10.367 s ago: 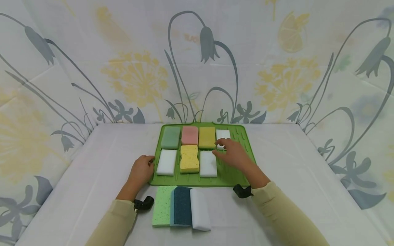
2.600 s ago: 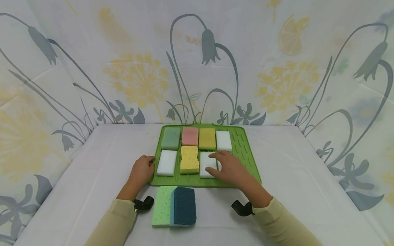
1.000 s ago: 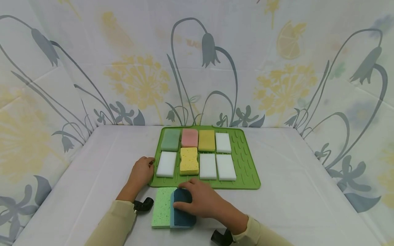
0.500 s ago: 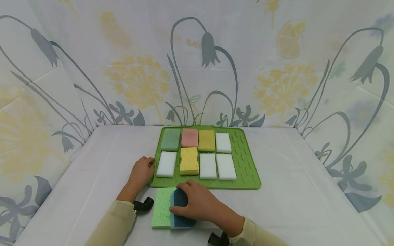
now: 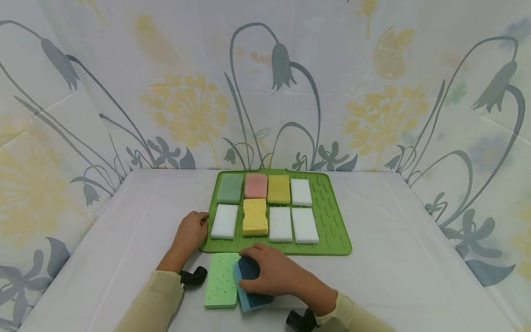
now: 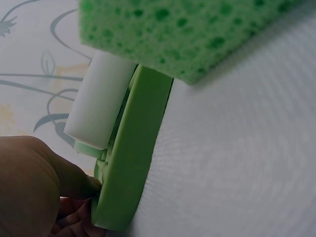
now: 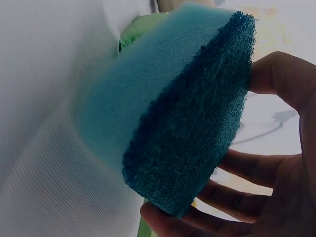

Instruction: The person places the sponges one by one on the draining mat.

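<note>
My right hand [image 5: 274, 272] grips a blue scouring sponge [image 7: 192, 118] with a dark scrubbing face and light blue foam. In the head view the sponge is tilted, just right of a light green speckled sponge [image 5: 220, 283] on the table. At the left edge of a green ridged draining mat [image 5: 332, 221], my left hand [image 5: 191, 233] pinches the rim between thumb and fingers. Two rows of sponges lie on the mat: sage green [image 5: 230, 189], pink [image 5: 256, 186], mustard [image 5: 279, 189] and white [image 5: 300, 192] behind, a yellow sponge [image 5: 255, 217] among white ones in front.
Bare ridged mat shows along its right side. White cloth covers the table [image 5: 394, 258], and a flower-printed cloth [image 5: 352, 92] hangs at the back and sides. A black wrist camera [image 5: 194, 276] sits on the left wrist.
A white sponge from the front pile now lies at the front row's right end. My right hand has taken the blue sponge and shifted it rightward off the light green one. The left hand stays put.
</note>
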`<state>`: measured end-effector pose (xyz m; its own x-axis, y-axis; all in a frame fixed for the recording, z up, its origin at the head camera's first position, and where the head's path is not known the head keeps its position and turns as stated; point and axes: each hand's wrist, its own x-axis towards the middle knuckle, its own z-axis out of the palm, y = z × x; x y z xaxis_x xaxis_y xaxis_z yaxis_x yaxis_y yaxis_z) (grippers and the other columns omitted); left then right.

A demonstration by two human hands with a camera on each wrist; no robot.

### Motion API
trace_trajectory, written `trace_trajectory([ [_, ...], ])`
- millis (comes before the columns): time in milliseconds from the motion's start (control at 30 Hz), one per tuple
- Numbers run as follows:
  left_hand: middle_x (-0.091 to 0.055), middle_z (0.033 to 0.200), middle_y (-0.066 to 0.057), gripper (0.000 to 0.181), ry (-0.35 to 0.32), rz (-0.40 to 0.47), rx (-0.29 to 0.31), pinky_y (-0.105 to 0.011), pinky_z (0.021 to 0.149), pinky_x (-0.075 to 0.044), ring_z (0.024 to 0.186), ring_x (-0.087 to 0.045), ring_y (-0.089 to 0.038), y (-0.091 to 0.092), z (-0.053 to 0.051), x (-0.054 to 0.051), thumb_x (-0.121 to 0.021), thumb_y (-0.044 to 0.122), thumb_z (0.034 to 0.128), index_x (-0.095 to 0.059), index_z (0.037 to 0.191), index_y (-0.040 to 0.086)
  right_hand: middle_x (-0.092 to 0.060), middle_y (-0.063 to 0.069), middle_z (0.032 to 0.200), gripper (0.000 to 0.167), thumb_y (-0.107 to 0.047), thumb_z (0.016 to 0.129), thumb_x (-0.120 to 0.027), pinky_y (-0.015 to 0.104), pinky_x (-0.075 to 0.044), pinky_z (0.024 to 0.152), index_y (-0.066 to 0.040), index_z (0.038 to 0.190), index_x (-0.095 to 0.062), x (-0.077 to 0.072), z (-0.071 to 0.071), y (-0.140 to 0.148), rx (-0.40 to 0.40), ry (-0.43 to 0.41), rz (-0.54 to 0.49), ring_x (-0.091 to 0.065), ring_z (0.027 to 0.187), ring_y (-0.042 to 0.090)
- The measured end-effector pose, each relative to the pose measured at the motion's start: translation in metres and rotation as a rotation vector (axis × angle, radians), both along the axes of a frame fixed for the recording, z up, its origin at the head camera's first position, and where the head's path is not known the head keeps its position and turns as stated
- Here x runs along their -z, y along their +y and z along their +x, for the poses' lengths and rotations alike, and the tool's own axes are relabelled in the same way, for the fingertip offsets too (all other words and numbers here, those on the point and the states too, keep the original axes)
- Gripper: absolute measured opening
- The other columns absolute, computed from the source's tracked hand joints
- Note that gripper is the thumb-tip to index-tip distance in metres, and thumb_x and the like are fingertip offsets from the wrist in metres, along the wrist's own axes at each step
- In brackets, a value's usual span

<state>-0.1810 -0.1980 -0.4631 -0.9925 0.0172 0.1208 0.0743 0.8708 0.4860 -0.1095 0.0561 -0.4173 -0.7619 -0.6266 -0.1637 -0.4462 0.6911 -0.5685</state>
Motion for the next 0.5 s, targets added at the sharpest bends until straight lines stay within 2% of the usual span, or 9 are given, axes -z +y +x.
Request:
trace_trajectory([
  [267,-0.064,0.108,-0.023,0.032,-0.011,0.002,-0.001,-0.044,0.078,-0.054,0.095,-0.063,-0.033,0.0,0.0,0.0,-0.052,0.004,0.095,-0.061,0.123,-0.008,-0.05,0.0,0.136,0.062,-0.054,0.084,-0.063,0.033,-0.049,0.081,-0.028,0.139,-0.051,-0.007,-0.007,0.012,0.004,-0.031,-0.016,-0.053,0.106,0.013],
  [500,-0.064,0.107,-0.023,0.032,-0.008,0.007,-0.003,-0.043,0.077,-0.054,0.094,-0.063,-0.033,0.001,0.001,-0.001,-0.052,0.004,0.095,-0.062,0.123,-0.008,-0.051,0.0,0.132,0.062,-0.049,0.083,-0.064,0.031,-0.047,0.079,-0.022,0.139,-0.053,-0.013,-0.012,0.022,0.011,0.024,-0.032,-0.052,0.1,0.014],
])
